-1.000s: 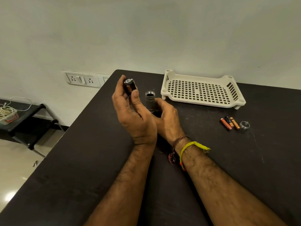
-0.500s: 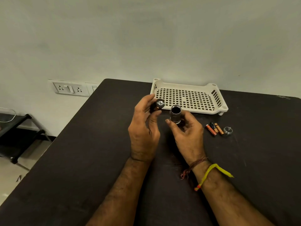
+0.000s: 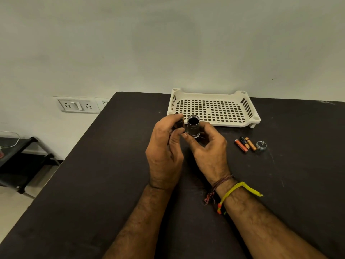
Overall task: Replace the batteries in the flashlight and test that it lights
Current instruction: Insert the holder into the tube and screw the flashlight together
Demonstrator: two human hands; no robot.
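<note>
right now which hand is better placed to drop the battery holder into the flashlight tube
Left. The left hand already pinches the battery holder right beside the open mouth of the flashlight tube, which the right hand holds upright, so it probably should only steady.

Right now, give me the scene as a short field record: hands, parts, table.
left hand: shut on battery holder, beside the tube's open end
right hand: shut on flashlight tube, upright, open end up, looks empty
loose batteries: three, lying side by side on the table, right of the hands
end cap: spring up, beside the batteries
tray: white, perforated, nothing in it
table: dark
assembly state: holder not yet in tube
</note>
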